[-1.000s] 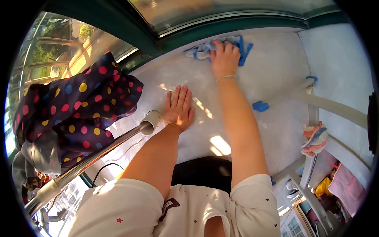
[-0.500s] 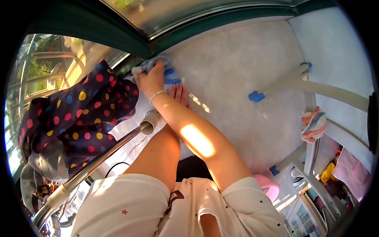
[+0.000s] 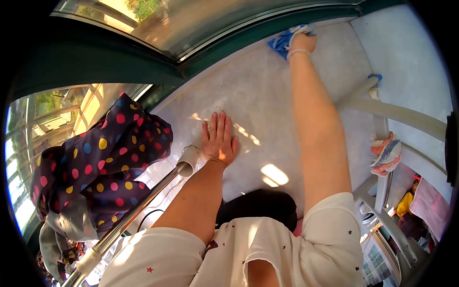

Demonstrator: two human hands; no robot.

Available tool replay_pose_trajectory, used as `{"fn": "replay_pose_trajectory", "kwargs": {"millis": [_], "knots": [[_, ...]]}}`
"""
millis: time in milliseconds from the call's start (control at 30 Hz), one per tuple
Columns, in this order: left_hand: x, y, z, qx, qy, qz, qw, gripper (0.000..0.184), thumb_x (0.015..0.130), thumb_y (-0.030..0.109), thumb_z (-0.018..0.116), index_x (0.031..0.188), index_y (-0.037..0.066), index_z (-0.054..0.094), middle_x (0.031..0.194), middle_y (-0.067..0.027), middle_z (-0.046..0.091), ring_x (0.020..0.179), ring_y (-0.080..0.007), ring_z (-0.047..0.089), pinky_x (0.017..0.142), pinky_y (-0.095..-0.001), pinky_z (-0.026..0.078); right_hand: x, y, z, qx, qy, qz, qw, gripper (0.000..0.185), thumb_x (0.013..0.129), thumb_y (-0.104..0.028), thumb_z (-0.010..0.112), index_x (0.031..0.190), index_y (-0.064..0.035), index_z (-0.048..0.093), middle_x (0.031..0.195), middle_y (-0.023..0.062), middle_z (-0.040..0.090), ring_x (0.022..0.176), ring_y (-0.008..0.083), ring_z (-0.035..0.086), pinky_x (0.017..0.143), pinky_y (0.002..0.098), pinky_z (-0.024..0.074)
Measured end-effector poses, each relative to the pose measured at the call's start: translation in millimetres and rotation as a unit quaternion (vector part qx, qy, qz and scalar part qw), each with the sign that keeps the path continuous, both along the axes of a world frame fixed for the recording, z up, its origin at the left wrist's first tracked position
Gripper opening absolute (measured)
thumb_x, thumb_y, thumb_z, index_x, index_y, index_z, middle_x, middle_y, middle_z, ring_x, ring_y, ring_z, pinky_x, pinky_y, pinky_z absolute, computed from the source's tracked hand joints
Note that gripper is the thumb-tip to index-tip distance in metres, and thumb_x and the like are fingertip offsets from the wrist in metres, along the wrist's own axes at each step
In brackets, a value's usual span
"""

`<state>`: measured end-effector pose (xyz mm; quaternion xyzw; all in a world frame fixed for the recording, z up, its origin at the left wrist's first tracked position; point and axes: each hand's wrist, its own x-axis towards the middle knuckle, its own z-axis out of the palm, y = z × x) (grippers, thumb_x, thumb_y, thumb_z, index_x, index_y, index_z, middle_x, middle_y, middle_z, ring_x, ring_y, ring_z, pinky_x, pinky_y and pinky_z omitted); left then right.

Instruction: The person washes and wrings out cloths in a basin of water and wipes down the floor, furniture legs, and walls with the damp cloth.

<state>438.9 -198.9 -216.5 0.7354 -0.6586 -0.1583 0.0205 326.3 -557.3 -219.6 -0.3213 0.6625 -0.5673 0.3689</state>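
My right hand (image 3: 304,42) is closed on a blue and white cloth (image 3: 282,43), pressed to the pale grey surface (image 3: 258,81) near its far edge, beside the green window frame. A beaded bracelet is on that wrist. Palm down, my left hand (image 3: 220,141) lies flat on the same surface with its fingers spread. It holds nothing. Just left of it is the open end of a white pipe fitting (image 3: 188,160) on a metal pole.
A dark polka-dot cloth (image 3: 103,155) hangs at the left by the window. At the right are pale rails (image 3: 401,114) with a striped cloth (image 3: 385,154) tied on. A pink cloth (image 3: 429,203) and a yellow item (image 3: 405,204) lie at the lower right.
My right hand swept left with the cloth, over near my left hand, and is now far to the right along the window edge. My left hand stays flat in about the same place.
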Motion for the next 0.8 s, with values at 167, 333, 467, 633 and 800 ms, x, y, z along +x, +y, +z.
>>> {"fn": "replay_pose_trajectory", "kwargs": {"millis": [167, 333, 467, 633, 800], "knots": [[0, 2, -3, -0.013, 0.011, -0.002, 1.000, 0.071, 0.084, 0.032, 0.047, 0.142, 0.001, 0.022, 0.151, -0.0137, 0.016, 0.140, -0.0328, 0.012, 0.111, -0.0543, 0.008, 36, 32, -12, 0.042, 0.169, 0.015, 0.985, 0.044, 0.087, -0.025, 0.051, 0.117, 0.0065, 0.040, 0.103, 0.0285, 0.054, 0.091, 0.0450, 0.054, 0.081, 0.0495, 0.0446], [11, 12, -55, -0.125, -0.034, -0.028, 0.991, 0.061, 0.089, 0.026, 0.044, 0.141, 0.004, 0.024, 0.150, -0.0115, 0.020, 0.138, -0.0304, 0.020, 0.112, -0.0499, 0.016, 148, 235, 7, -0.004, 0.162, 0.285, 0.945, 0.076, 0.076, -0.006, 0.058, 0.135, 0.0150, 0.014, 0.123, 0.0371, 0.034, 0.115, 0.0503, 0.036, 0.101, 0.0446, 0.0312], [14, 15, -86, -0.149, -0.237, -0.064, 0.958, 0.068, 0.085, 0.034, 0.048, 0.142, 0.005, 0.025, 0.150, -0.0122, 0.020, 0.138, -0.0314, 0.020, 0.112, -0.0502, 0.014, 162, 249, 1, 0.025, 0.154, 0.328, 0.932, 0.079, 0.072, -0.004, 0.061, 0.134, 0.0145, 0.016, 0.119, 0.0347, 0.036, 0.111, 0.0489, 0.040, 0.099, 0.0438, 0.0333], [-3, 4, -12, -0.035, -0.057, -0.013, 0.998, 0.069, 0.084, 0.035, 0.045, 0.141, 0.001, 0.025, 0.151, -0.0132, 0.019, 0.139, -0.0331, 0.015, 0.111, -0.0541, 0.009, 86, 139, 0, -0.032, 0.227, 0.165, 0.959, 0.077, 0.072, -0.008, 0.065, 0.134, 0.0084, 0.021, 0.116, 0.0297, 0.040, 0.109, 0.0452, 0.041, 0.096, 0.0432, 0.0349], [2, -9, -17, -0.139, -0.017, 0.049, 0.989, 0.065, 0.084, 0.032, 0.049, 0.136, -0.001, 0.031, 0.142, -0.0164, 0.032, 0.131, -0.0348, 0.030, 0.106, -0.0545, 0.018, 3, 51, -18, 0.003, 0.245, 0.241, 0.939, 0.086, 0.073, -0.016, 0.069, 0.136, 0.0091, 0.016, 0.126, 0.0318, 0.035, 0.116, 0.0447, 0.039, 0.101, 0.0424, 0.0336]]}}
